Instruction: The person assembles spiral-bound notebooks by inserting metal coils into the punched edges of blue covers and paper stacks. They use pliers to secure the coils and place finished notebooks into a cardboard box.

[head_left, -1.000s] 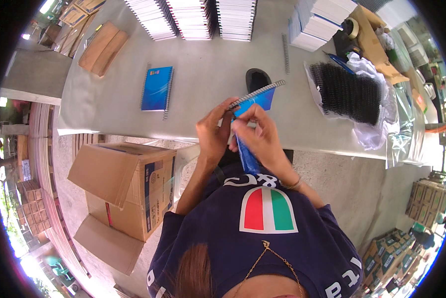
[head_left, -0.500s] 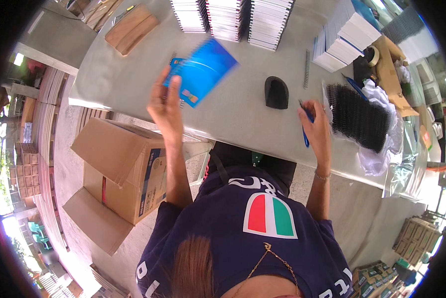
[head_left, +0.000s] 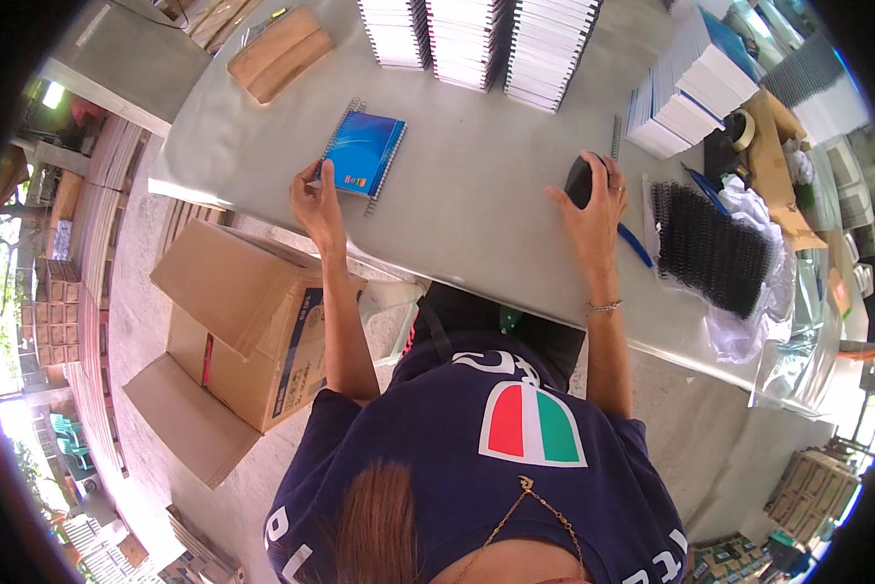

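A blue spiral notebook lies at the left of the grey table, a wire coil along its left edge and another piece showing below its lower right corner. My left hand is closed at its near left corner, thumb and finger pinching the edge. My right hand is wrapped round a black, dome-shaped block standing on the table. Just beside that hand a tool with a blue handle rests on the tabletop; its head is hidden by the hand.
Stacks of bound notebooks line the far side, with blue-covered piles at right. Black coils on white plastic, a loose coil and a cardboard piece lie right. A wooden block sits far left; an open carton below.
The notebook has come down from my raised left hand onto the table. My right hand has let go of the blue-handled tool and taken hold of the black block.
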Demonstrator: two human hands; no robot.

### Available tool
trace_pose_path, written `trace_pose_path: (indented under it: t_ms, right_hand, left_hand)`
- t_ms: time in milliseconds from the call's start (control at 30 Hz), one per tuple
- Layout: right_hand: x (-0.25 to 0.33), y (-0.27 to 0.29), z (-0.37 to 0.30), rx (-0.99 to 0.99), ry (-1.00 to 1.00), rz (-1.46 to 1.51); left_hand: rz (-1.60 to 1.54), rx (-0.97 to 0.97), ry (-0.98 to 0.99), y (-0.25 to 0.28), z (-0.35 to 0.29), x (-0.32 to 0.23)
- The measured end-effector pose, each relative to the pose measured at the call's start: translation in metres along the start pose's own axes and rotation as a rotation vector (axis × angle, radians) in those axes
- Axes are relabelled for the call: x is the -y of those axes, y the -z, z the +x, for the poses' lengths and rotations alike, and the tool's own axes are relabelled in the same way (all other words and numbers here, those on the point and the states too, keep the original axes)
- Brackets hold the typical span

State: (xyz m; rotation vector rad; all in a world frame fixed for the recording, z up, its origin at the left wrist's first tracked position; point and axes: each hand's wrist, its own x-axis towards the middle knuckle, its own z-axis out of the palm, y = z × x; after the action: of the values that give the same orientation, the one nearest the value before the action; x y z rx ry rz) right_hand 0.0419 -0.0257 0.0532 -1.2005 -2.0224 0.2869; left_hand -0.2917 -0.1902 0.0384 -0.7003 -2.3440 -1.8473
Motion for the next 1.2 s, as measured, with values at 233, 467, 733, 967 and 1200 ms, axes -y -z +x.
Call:
trace_pose_path:
  t_ms: [233,467,733,967,1200]
  right_hand:
    - [-0.007,-0.001,-0.003,0.014,-0.004,-0.016]
    - [-0.004,0.001,-0.003,-0.024,0.003,-0.014]
    - [-0.008,0.061,0.019,-0.384,0.004,0.104]
    - [-0.030,0.141,0.098,-0.702,0.025,0.326]
    - [-0.065,0.170,0.201,-0.562,-0.102,0.470]
  left_hand:
    - [0.186,0.004,-0.066,0.003,0.008,0.013]
    - [0.186,0.075,0.049,0.008,0.010,0.007]
    - [0.222,0.083,-0.013,0.006,0.012,0.016]
    - [0.257,0.119,-0.018,0.010,0.020,0.032]
    - [0.185,-0.007,-0.048,0.005,0.009,-0.001]
